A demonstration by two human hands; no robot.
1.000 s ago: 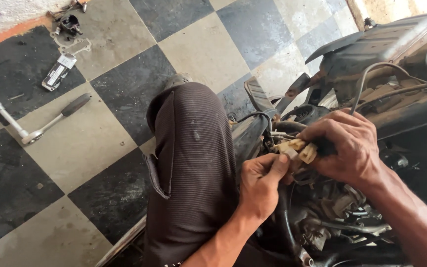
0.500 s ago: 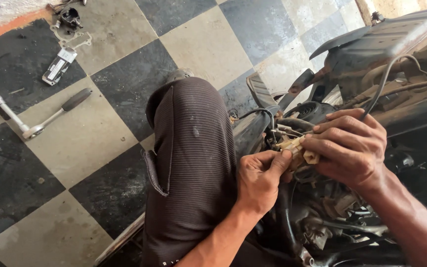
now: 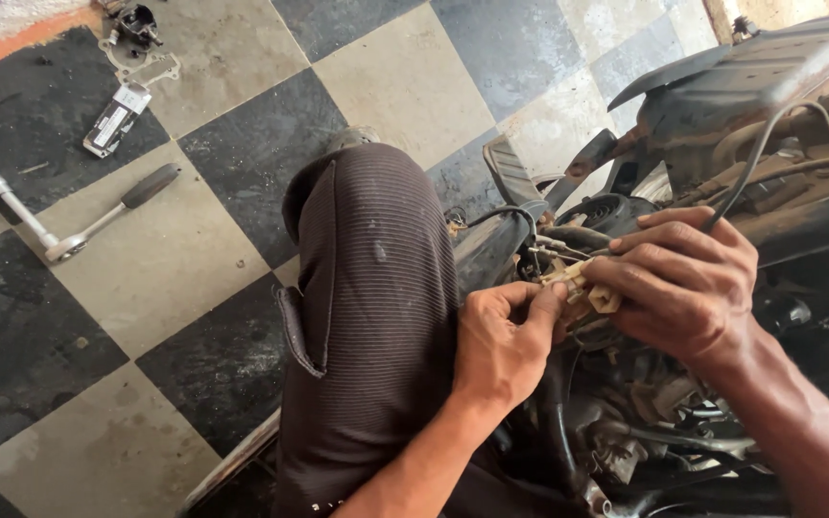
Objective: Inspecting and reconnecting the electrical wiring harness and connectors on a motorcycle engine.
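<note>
Both hands, left (image 3: 501, 350) and right (image 3: 688, 283), pinch a grimy cream wiring connector (image 3: 589, 288).

Floor (image 3: 405, 82) is a grubby black-and-cream checkerboard with an orange strip along the white wall, the trouser leg (image 3: 371, 317) is dark brown with fine pinstripes, the wire connector (image 3: 587, 286) is pale yellowish-cream, the ratchet wrench (image 3: 69, 225) silver with a black grip.

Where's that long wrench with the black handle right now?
The ratchet wrench lies on the checkered floor at the left of the head view, beyond the person's bent knee, near a small silver box, far from both hands.
</note>
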